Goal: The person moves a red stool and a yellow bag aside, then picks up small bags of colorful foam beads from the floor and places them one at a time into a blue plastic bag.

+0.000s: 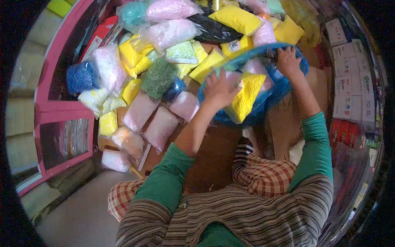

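A blue plastic bag (275,96) lies in front of me with its mouth spread wide. Inside it are a yellow bumpy-textured packet (249,94) and pinkish packets (256,68). My left hand (221,89) rests at the bag's left rim, fingers spread, its thumb beside the yellow packet; whether it touches that packet is hard to tell. At the far right rim, my right hand (289,61) has its fingers curled over the blue plastic. Pink packets (161,127) and a clear bag of green shreds (159,78) lie left of my left hand.
Yellow packets (236,19), a black plastic bag (216,29) and a dark blue packet (82,77) pile up across the far side. A pink-framed cabinet (61,111) stands at left. White boxes (347,86) and red boxes (345,132) are stacked at right.
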Tool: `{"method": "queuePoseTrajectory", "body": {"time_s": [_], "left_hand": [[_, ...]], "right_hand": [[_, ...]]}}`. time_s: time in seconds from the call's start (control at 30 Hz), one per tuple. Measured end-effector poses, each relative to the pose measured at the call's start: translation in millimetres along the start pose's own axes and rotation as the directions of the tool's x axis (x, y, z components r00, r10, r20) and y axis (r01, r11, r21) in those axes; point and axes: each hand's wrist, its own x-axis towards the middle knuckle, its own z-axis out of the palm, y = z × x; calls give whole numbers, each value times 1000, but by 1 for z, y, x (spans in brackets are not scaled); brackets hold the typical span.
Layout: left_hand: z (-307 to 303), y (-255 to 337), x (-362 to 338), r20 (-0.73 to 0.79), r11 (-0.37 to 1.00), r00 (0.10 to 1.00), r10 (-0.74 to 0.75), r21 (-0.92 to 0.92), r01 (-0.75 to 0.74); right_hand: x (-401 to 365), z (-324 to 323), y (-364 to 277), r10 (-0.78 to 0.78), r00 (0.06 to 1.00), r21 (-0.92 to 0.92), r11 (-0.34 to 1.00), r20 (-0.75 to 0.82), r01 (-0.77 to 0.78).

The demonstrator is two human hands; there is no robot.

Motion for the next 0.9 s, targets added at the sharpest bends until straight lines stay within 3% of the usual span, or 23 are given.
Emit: {"method": "queuePoseTrajectory", "body": {"time_s": [0.1, 0.2, 0.23, 0.27, 0.3, 0.33, 0.4, 0.47, 0.5, 0.53, 0.6, 0.67, 0.7, 0.73, 0.77, 0.87, 0.9], "left_hand": [[-53, -1, 4, -102, 999, 994, 39, -23, -41], [-118, 19, -18, -18, 994, 994, 109, -21, -109], [-135, 26, -27, 44, 980, 990, 131, 143, -136], [-145, 32, -35, 107, 939, 984, 140, 301, -166], [-148, 34, -43, -27, 879, 972, 232, 434, -198], [-154, 32, -43, -36, 879, 974, 224, 438, -186], [-172, 24, -45, -3, 800, 934, 356, 518, -304], [-187, 21, -54, -47, 799, 912, 407, 502, -331], [-195, 23, -59, -86, 793, 885, 457, 490, -361], [-206, 32, -65, -94, 790, 882, 463, 494, -362], [-228, 53, -85, -3, 824, 877, 481, 344, -451], [-234, 64, -105, -31, 771, 782, 623, 193, -607], [-236, 69, -110, -34, 770, 781, 624, 195, -607], [-236, 75, -112, 12, 648, 648, 761, 15, -761], [-233, 81, -113, 23, 484, 487, 873, -171, -858], [-199, 81, -96, 121, 462, 448, 886, -125, -878], [-181, 72, -89, 28, 545, 545, 838, -7, -838]], "right_hand": [[3, -27, -1, 11, 999, -49, 999, -45, -13], [-18, -72, 18, -9, 993, -209, 978, -115, -15], [-15, -73, 22, 13, 993, -269, 962, -117, -45], [-10, -73, 27, 6, 992, -261, 965, -124, -39], [-7, -71, 32, -11, 976, -263, 964, -217, -48], [-4, -73, 35, -29, 951, -266, 962, -308, -57], [-4, -88, 34, 1, 945, -236, 968, -327, -83], [-4, -94, 39, 79, 894, -159, 974, -442, -164], [-2, -87, 43, 50, 827, -114, 984, -560, -137], [0, -86, 42, 52, 821, -113, 983, -569, -141], [2, -87, 40, 112, 862, -94, 979, -495, -182], [3, -86, 45, 102, 801, -50, 985, -590, -163], [5, -84, 55, 125, 860, 73, 992, -495, -102], [8, -84, 64, 130, 909, 200, 978, -397, -53], [10, -83, 70, 127, 907, 198, 979, -402, -49], [6, -65, 80, -181, 965, 518, 816, -192, 256], [12, -52, 83, -131, 977, 662, 719, -168, 211]]}}
